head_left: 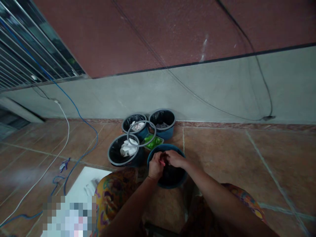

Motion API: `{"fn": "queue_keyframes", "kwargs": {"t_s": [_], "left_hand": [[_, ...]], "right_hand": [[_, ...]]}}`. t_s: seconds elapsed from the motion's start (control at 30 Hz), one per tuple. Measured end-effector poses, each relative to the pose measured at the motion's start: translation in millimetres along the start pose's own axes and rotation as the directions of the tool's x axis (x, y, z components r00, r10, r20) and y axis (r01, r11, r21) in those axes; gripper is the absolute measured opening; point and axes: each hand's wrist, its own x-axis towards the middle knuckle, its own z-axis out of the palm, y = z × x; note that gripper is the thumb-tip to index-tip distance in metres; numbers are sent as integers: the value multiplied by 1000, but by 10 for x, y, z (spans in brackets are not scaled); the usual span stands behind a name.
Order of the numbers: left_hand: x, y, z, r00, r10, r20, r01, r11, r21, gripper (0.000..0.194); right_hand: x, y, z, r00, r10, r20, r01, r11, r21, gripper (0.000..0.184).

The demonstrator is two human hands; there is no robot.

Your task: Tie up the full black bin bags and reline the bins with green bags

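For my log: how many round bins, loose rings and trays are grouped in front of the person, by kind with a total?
Round bins: 4 (nearest bin, front-left bin, back-left bin, back-right bin)
Loose grey ring: 1
Tray with green items: 1
Total: 6

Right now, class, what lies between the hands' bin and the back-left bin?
In the head view, a tray of green items, overlapped by a grey ring, lies between the hands' bin and back-left bin.
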Motion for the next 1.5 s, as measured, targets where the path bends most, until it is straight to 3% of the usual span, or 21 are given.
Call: {"fn": "queue_keyframes", "kwargs": {"t_s": [0.2, 0.3, 0.4, 0.6, 0.73, 0.83, 0.93, 1.0, 1.03, 1.1, 1.2, 1.3, 1.5], "left_hand": [[-27, 21, -48, 990, -113, 81, 99, 982, 162, 12], [-25, 39, -87, 984, -103, 144, 81, 985, 155, 18], [-71, 7, -78, 971, -173, 164, 154, 980, 122, 23], [-208, -101, -4, 925, -322, 203, 313, 947, 74, 22], [-211, -155, 39, 886, -401, 232, 404, 914, 34, 20], [-213, -223, 67, 882, -392, 264, 420, 906, -58, 7], [-236, -292, 117, 902, -327, 280, 378, 914, -150, 48], [-249, -309, 171, 909, -290, 300, 352, 919, -177, 68], [-251, -303, 200, 906, -276, 320, 345, 921, -181, 73], [-240, -266, 254, 886, -273, 375, 349, 925, -151, 66], [-193, -175, 288, 829, -335, 448, 378, 926, -7, 28], [-125, -88, 237, 812, -376, 447, 371, 923, 101, 18], [29, 51, -77, 866, -336, 369, 350, 936, 32, 21]], "right_hand": [[-44, -63, -55, 996, 86, 9, -84, 993, -84, 26], [-83, -112, -77, 989, 128, -78, -145, 952, -270, 25], [-101, -106, -83, 959, 229, -169, -279, 873, -400, 27], [-117, -51, -57, 907, 362, -217, -422, 781, -460, 29], [-143, -76, -94, 910, 372, -184, -414, 796, -441, 31], [-162, -89, -125, 932, 338, -130, -361, 838, -408, 49], [-176, -56, -82, 933, 352, -72, -348, 837, -423, 92], [-184, -9, -13, 921, 387, -53, -367, 811, -455, 109], [-188, 17, 27, 919, 391, -50, -367, 804, -468, 108], [-192, 66, 97, 932, 361, -44, -337, 810, -480, 82], [-181, 102, 160, 953, 298, -43, -283, 833, -475, 34], [-154, 85, 171, 962, 270, -51, -261, 842, -473, 29], [-124, -82, 69, 988, 113, -103, -147, 894, -423, 32]]}}
